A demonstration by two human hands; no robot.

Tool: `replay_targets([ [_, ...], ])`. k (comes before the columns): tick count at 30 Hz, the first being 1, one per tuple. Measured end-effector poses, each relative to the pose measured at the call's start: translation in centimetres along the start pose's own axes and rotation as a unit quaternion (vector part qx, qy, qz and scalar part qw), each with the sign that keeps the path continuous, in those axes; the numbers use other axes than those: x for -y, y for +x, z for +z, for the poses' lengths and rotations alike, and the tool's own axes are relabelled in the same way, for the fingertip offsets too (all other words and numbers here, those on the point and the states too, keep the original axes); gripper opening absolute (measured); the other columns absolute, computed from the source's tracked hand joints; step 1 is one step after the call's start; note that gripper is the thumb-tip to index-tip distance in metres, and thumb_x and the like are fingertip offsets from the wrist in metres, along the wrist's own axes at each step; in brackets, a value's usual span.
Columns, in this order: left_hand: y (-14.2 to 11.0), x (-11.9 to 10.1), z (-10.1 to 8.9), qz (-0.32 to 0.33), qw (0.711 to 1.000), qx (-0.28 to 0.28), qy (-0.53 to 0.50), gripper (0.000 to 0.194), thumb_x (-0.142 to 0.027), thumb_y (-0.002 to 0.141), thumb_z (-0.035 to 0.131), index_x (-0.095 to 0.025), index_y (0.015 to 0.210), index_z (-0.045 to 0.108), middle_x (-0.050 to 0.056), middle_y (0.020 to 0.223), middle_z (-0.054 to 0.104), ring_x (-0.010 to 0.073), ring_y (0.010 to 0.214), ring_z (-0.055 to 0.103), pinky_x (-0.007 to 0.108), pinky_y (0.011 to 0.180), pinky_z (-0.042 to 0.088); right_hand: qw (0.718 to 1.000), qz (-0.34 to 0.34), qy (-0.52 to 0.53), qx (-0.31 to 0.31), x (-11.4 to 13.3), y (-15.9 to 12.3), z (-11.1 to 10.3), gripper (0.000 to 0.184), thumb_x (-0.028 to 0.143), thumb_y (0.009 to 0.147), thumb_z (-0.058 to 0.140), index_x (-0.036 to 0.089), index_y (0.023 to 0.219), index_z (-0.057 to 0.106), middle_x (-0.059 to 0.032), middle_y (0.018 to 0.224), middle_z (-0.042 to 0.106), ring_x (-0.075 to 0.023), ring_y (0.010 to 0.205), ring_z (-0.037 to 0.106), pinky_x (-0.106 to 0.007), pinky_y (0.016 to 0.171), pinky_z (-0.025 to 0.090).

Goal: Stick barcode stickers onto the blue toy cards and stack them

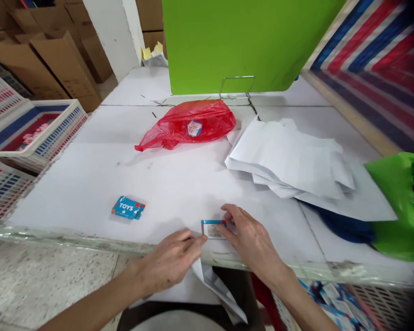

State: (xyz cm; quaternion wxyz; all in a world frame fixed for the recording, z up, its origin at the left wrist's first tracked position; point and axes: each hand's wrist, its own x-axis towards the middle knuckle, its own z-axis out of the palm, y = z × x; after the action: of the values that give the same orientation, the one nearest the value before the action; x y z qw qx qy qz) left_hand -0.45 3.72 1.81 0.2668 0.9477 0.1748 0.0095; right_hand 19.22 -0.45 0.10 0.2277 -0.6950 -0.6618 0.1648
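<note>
Near the table's front edge lies a small blue-edged card (212, 231) with a white printed label face up. My left hand (174, 256) is closed, its fingertips pressed on the card's lower left corner. My right hand (248, 236) is at the card's right end, with the thumb over the label and the other fingers bent by the card's edge; the index finger is raised. To the left, a small stack of blue TOYS cards (127, 208) rests on the table. Below my left hand, a white sheet (215, 287) hangs over my lap.
A red plastic bag (196, 120) with a label lies mid-table. White sheets (286, 158) are piled at right, beside a green bag (400, 207). A green board (241, 46) stands at the back near a wire stand (237, 87). White baskets (58, 133) stand left; cartons (60, 64) are behind.
</note>
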Motion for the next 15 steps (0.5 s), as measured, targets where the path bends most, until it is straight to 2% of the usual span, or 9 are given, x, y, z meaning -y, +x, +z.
replay_targets([
  [3,0.0,-0.1,0.0,-0.005,1.0,0.007,0.011,0.04,-0.002,0.082,0.028,-0.014,0.115,0.046,0.007,0.098,0.059,0.0186,0.087,0.05,0.029,0.081,0.042,0.999,-0.016,-0.051,0.0,0.3,0.8,0.5,0.029,0.034,0.079,0.057,0.019,0.102,0.049,-0.0066,0.085,0.058,-0.0232,0.081,0.053,-0.037,0.07,0.045],
  [7,0.0,-0.1,0.3,-0.002,1.0,0.009,0.028,0.039,-0.003,0.084,0.029,-0.01,0.12,0.043,0.008,0.099,0.058,0.0187,0.087,0.049,0.028,0.082,0.042,0.996,-0.01,-0.075,-0.036,-0.5,1.9,0.8,0.024,0.031,0.082,0.053,0.018,0.101,0.052,-0.0088,0.092,0.058,-0.025,0.087,0.05,-0.039,0.075,0.043],
  [12,-0.1,-0.1,0.6,0.002,0.999,-0.018,0.029,0.039,-0.004,0.085,0.029,-0.013,0.12,0.042,0.007,0.097,0.059,0.0185,0.085,0.049,0.029,0.081,0.043,0.997,-0.037,-0.051,-0.052,-2.7,0.2,0.6,0.043,0.041,0.08,0.053,0.018,0.116,0.046,-0.0113,0.109,0.054,-0.0262,0.098,0.049,-0.042,0.08,0.044],
  [15,-0.2,0.0,1.0,-0.001,0.999,-0.034,0.018,0.035,-0.005,0.086,0.031,-0.013,0.117,0.045,0.006,0.092,0.059,0.0181,0.083,0.049,0.027,0.076,0.044,0.995,-0.019,-0.049,-0.09,-3.4,-1.1,0.6,0.035,0.035,0.085,0.046,0.019,0.116,0.048,-0.0121,0.112,0.053,-0.0271,0.102,0.048,-0.045,0.083,0.043],
])
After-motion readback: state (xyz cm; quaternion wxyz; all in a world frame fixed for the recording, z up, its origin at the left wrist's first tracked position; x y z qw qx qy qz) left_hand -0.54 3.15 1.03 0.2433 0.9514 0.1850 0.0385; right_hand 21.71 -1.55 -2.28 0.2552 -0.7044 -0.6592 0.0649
